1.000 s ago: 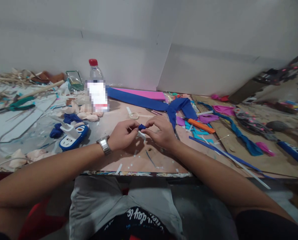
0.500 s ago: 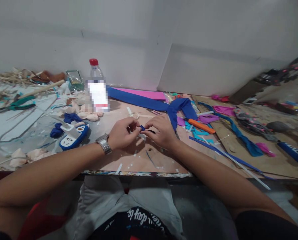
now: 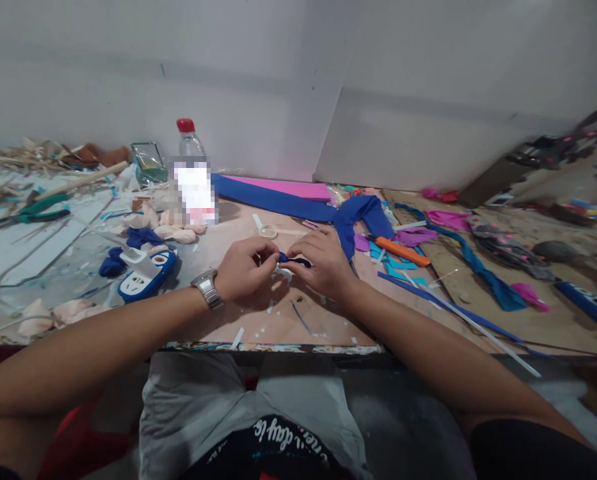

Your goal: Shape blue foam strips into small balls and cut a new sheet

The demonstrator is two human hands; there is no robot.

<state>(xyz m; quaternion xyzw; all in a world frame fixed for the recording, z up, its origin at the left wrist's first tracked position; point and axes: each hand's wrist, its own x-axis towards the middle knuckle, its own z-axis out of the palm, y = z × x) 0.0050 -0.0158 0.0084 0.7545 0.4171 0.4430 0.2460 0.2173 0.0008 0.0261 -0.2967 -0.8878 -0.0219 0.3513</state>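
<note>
- Head view: a small blue piece (image 3: 283, 257) is being held between both hands, just above the table (image 3: 253, 320), near its front edge.
- Compared with the first frame, where a compact bunch was being pinched, a dark strip is now being shown running from the bunch to the right fingers; against the second frame, more of its blue width is being exposed.
- The long axis is being kept roughly level, left to right, with a slight dip toward the right hand; the bunched end is being pointed toward the left hand.
- The piece is being seen as dark blue, soft-looking and gathered at the left; its far right end is being hidden by fingers.
- The bunched end is being pinched by the left hand (image 3: 245, 270), thumb against forefinger.
- The strip is being grasped by the curled right hand (image 3: 325, 263).
- A white scrap (image 3: 284, 273) is being seen just below the piece; whether it is being touched cannot be told.
</note>
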